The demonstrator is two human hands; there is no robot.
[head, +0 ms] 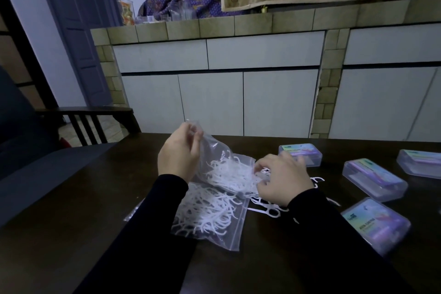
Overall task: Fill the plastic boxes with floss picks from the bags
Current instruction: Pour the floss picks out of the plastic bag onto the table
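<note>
No text can be read. The clear rectangular plastic boxes with pastel purple-and-teal label cards inside, one near the right front edge of the dark wooden tabletop [71,234] at [375,223], another further back at [374,178], carry small dark print and a logo, but the lettering is too blurred and small to make out.
</note>
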